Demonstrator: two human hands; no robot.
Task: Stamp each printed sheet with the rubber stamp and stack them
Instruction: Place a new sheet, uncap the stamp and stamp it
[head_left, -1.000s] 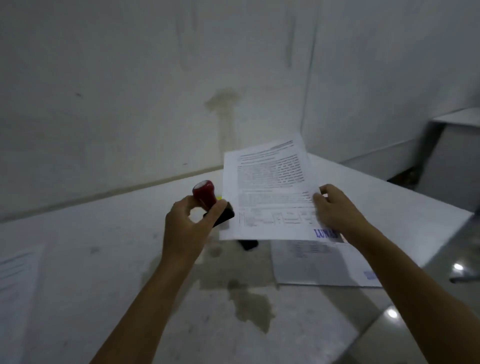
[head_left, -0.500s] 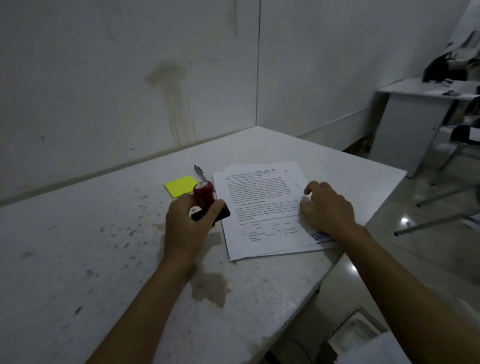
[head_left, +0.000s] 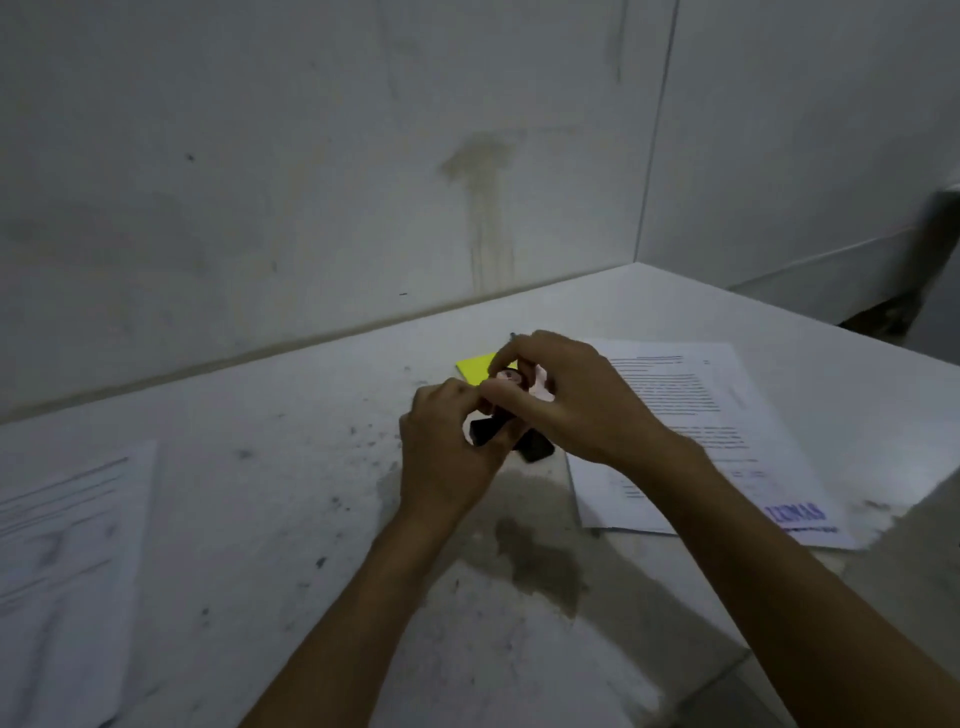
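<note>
Stamp (head_left: 506, 421) in left hand (head_left: 449, 457) and right hand (head_left: 576, 400) grip.

Left hand (head_left: 452, 457): curled around the black base of the rubber stamp (head_left: 501, 415), held just above the desk (head_left: 260, 519).
Right hand (head_left: 576, 395): fingers curled over the red top of the stamp, meeting the left hand.
Stamped stack (head_left: 696, 431): printed sheets lying flat on the right, under the right forearm; the top sheet bears a blue stamp mark (head_left: 797, 514) near its front corner.
Other sheets (head_left: 62, 561): printed pages at the left edge, well apart from the hands.
Yellow note pad (head_left: 475, 366): just behind the hands, partly hidden.
Desk surface: white, speckled with dark spots, a dark stain in front of the hands.
Wall (head_left: 311, 182): pale, with a brownish streak.
</note>
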